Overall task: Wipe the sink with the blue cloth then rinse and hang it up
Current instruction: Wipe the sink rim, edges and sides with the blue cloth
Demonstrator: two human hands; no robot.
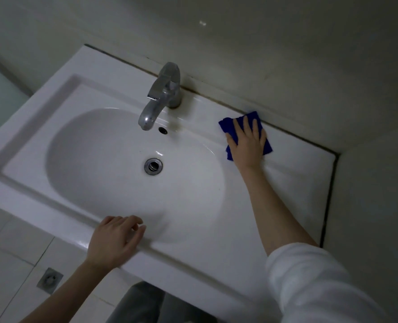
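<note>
The white ceramic sink (81, 94) fills the middle of the head view, with an oval basin and a metal drain (153, 166). A chrome faucet (163, 94) stands at the back rim, no water running. The blue cloth (230, 128) lies flat on the sink's back right ledge near the wall. My right hand (248, 142) presses down on it with fingers spread. My left hand (115, 241) rests on the sink's front rim, fingers loosely curled, holding nothing.
A wall runs right behind the sink, and another wall closes it in on the right (368, 194). Tiled floor with a square floor drain (49, 280) lies below at the lower left. A small overflow hole (163, 130) sits under the faucet spout.
</note>
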